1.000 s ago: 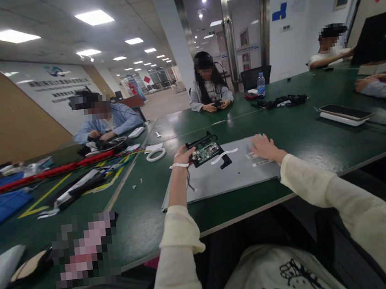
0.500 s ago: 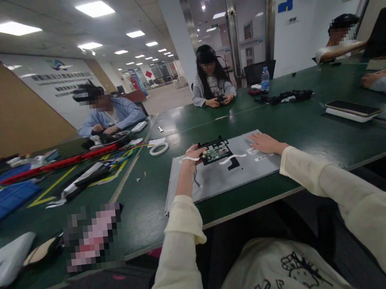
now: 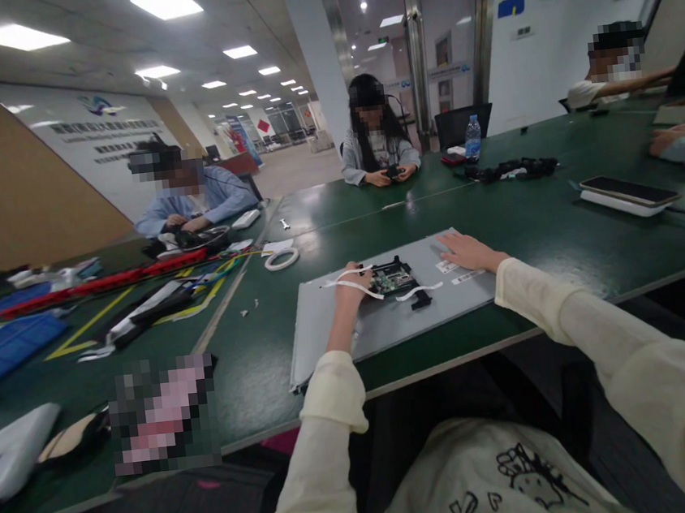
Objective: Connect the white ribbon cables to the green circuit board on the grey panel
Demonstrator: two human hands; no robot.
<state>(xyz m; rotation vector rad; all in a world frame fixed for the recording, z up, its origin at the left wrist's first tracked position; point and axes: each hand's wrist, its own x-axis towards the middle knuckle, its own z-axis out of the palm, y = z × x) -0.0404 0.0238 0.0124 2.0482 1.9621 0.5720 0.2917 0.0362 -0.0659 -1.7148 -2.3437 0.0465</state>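
The step in hand looks like positioning a green circuit board (image 3: 387,281) in its angular, matt black plastic frame on a smooth grey panel (image 3: 324,315), a thin rectangle lying close to the surface's (image 3: 260,404) near edge. The left hand's (image 3: 353,285) grip is curled nearly closed on the board's left end, how firmly I cannot tell; the right hand's (image 3: 470,251) grip is open, fingers spread flat by the panel's far right corner, beside printed paper labels (image 3: 465,278). The next move probably calls for a steady panel and free-lying, limp white ribbons (image 3: 423,290).
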